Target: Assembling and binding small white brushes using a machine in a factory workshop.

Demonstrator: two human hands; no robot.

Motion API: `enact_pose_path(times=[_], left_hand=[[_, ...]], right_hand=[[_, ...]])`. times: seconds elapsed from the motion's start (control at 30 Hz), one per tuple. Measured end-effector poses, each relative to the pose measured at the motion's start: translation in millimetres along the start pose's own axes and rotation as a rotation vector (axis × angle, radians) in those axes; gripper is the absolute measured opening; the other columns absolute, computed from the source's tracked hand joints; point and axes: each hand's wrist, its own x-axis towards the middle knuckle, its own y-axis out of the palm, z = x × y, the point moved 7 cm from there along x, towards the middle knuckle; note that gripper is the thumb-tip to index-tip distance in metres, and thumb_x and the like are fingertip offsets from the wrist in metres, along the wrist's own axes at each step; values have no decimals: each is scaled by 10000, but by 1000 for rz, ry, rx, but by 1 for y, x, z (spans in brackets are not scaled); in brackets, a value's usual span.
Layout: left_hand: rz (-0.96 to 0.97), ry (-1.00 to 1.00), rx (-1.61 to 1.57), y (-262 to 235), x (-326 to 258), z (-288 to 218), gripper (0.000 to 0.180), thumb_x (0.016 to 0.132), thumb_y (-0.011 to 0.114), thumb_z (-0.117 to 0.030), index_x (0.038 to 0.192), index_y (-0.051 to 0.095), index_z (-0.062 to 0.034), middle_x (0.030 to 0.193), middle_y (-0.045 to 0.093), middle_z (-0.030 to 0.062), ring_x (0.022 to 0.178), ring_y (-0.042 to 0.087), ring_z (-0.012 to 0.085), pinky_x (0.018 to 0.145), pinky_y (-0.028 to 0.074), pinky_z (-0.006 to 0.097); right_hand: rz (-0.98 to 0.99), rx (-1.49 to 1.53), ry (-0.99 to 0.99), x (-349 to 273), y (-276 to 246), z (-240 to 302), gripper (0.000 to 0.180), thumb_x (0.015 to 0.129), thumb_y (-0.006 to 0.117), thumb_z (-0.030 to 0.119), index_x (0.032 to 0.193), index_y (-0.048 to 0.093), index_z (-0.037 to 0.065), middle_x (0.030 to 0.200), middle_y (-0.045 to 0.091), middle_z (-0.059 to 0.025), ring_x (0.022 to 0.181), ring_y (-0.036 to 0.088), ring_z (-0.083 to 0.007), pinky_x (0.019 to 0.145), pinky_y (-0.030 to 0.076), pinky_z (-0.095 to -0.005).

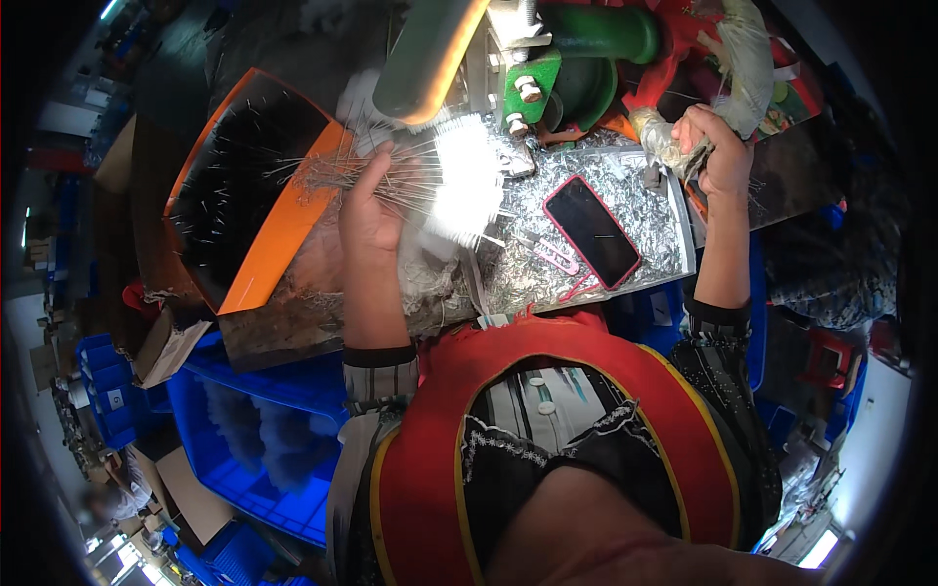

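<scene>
Thin wire brushes, held in a fan over a foil-covered bench

Nearest, the left hand (366,210) has its fingers curled shut round a fanned bundle of wire brushes (430,181) at their bare twisted stems, above the foil-covered tray (635,210); they look light, springy and easily bent, with soft white tufts, so the stems seem the safest place to grip. A dark phone (591,230) lies on the foil. Further off, the right hand (718,146) is closed on a tape-wrapped lever (674,142) of the green and red machine (586,59). How many stems are in the bundle is hard to make out, and the machine's top is cut off.
</scene>
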Motion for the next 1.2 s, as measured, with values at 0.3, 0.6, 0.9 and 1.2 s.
enact_pose_path(times=[0.3, 0.6, 0.9, 1.2], left_hand=[[-154, 296, 112, 3, 0, -4, 272, 805, 551, -109, 1007, 510, 68, 890, 586, 160, 724, 572, 213, 632, 495, 311], [-340, 404, 86, 18, -7, -5, 236, 806, 547, -132, 932, 519, 66, 870, 590, 157, 676, 554, 189, 602, 483, 300], [-401, 514, 137, 17, -5, -8, 208, 786, 553, -129, 871, 529, 60, 840, 593, 147, 589, 527, 168, 525, 462, 281], [-507, 535, 39, 16, -8, -6, 280, 808, 566, -178, 923, 503, 69, 822, 595, 143, 572, 526, 166, 508, 467, 290]], right_hand=[[10, 4, -11, 0, 0, -1, 250, 727, 493, 43, 487, 426, 26, 467, 408, -70, 467, 437, -172, 588, 394, -288], [220, -92, 123, 20, -1, 30, 320, 722, 578, 191, 462, 444, 60, 455, 458, -64, 448, 474, -160, 515, 393, -250], [262, -163, 187, 23, 6, 39, 344, 735, 569, 229, 456, 438, 79, 437, 451, -59, 430, 461, -147, 509, 393, -247], [50, -423, -831, -15, 6, -7, 141, 733, 513, 34, 597, 505, 0, 507, 482, -73, 471, 478, -152, 512, 408, -275]])
